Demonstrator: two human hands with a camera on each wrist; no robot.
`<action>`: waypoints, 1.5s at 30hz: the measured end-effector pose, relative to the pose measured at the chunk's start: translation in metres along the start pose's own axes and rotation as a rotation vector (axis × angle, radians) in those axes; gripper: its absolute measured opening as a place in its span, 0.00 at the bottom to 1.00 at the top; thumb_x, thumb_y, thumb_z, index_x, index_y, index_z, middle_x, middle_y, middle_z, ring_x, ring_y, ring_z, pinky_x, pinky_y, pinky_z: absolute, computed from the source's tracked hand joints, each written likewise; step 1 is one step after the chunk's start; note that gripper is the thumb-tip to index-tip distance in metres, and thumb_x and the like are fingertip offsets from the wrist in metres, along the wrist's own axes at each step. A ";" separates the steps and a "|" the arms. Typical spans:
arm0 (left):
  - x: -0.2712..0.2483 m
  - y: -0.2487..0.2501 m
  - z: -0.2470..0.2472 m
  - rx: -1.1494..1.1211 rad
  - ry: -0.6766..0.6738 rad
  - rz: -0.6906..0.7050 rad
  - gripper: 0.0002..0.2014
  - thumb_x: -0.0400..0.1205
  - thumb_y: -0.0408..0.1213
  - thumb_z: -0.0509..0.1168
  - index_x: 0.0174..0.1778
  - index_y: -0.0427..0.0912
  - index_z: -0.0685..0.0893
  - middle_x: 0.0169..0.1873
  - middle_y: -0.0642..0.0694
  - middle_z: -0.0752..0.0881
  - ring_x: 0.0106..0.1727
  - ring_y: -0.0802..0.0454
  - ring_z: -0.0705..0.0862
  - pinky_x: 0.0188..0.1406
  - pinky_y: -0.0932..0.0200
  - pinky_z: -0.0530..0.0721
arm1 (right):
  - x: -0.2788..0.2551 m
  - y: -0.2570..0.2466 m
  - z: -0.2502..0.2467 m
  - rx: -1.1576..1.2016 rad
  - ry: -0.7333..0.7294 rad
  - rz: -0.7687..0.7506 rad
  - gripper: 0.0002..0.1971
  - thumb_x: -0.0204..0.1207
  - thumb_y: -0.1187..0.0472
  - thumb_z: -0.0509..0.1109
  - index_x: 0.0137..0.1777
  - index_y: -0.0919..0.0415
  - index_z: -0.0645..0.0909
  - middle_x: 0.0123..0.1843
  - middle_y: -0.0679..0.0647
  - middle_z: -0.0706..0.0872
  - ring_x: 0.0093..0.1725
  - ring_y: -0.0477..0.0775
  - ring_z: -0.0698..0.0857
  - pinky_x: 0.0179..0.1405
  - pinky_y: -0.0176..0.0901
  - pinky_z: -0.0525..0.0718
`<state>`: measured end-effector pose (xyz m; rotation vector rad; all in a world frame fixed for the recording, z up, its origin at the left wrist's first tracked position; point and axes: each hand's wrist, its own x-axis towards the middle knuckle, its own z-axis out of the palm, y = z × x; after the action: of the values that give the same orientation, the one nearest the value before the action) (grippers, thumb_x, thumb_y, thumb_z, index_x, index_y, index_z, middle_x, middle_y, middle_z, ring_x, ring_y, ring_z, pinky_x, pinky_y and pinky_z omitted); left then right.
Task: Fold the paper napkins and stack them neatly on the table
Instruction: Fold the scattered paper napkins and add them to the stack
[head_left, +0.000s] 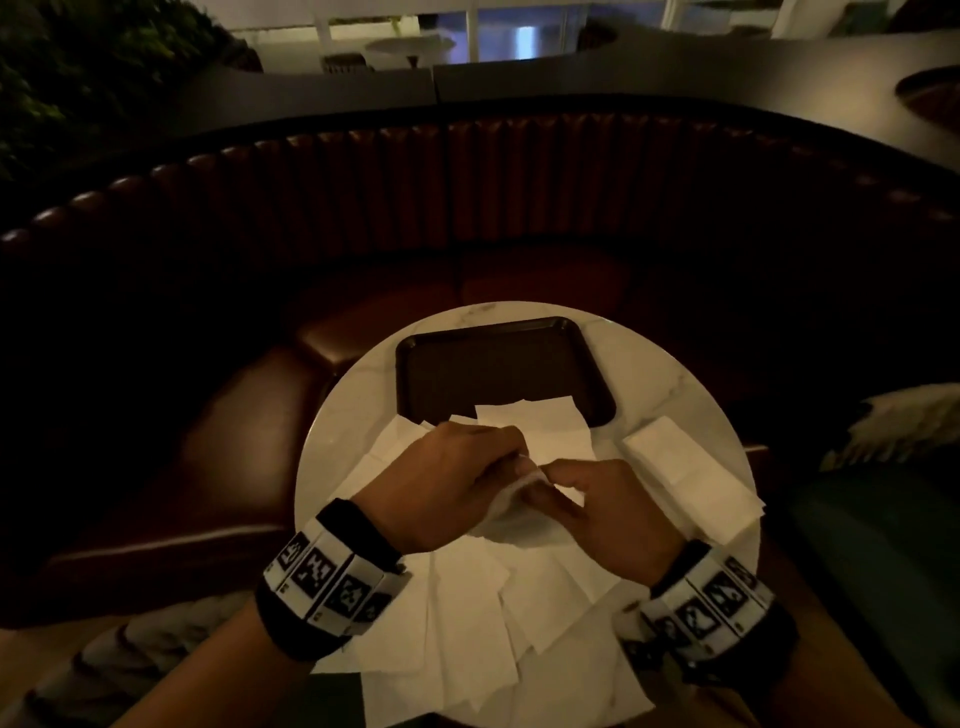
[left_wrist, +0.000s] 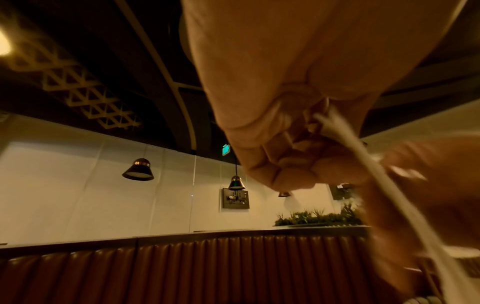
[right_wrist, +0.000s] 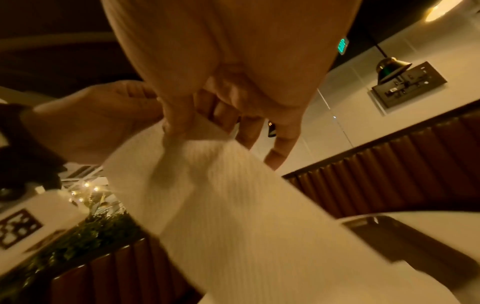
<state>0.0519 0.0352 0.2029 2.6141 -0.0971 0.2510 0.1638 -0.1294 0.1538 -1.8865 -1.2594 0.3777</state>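
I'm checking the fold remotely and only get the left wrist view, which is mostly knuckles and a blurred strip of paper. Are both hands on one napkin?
Observer: Yes. In the head view the left hand and right hand meet on one napkin.
Operator: How does the right hand hold it?
Observer: The right wrist view shows its thumb and fingers pinching a corner.
Operator: Any folded stack yet?
Observer: A small pile of folded napkins lies right of the hands on the round table.
Operator: Anything else there?
Observer: A dark tray, behind the loose napkins.
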 end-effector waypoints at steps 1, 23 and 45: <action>0.002 -0.001 -0.004 0.013 0.024 -0.002 0.08 0.86 0.42 0.58 0.49 0.49 0.82 0.40 0.53 0.86 0.37 0.60 0.81 0.38 0.61 0.82 | -0.006 0.005 0.000 -0.015 0.016 0.005 0.16 0.76 0.38 0.61 0.40 0.46 0.83 0.33 0.32 0.83 0.36 0.34 0.82 0.38 0.29 0.77; 0.261 -0.061 0.222 -0.162 -0.320 -0.391 0.14 0.83 0.47 0.64 0.32 0.51 0.72 0.31 0.50 0.75 0.40 0.48 0.73 0.40 0.54 0.68 | -0.096 0.248 -0.098 0.366 0.307 1.061 0.11 0.81 0.62 0.63 0.62 0.58 0.78 0.49 0.58 0.84 0.39 0.56 0.83 0.41 0.47 0.87; 0.217 -0.091 0.266 -0.054 0.185 -0.616 0.07 0.84 0.44 0.60 0.56 0.51 0.78 0.54 0.52 0.77 0.53 0.54 0.73 0.58 0.50 0.77 | -0.066 0.314 -0.088 -0.459 0.140 0.826 0.17 0.74 0.50 0.69 0.62 0.50 0.74 0.62 0.56 0.76 0.60 0.61 0.75 0.58 0.62 0.79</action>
<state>0.3175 -0.0221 -0.0259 2.4130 0.7386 0.2577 0.3857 -0.2799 -0.0435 -2.7369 -0.4313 0.3829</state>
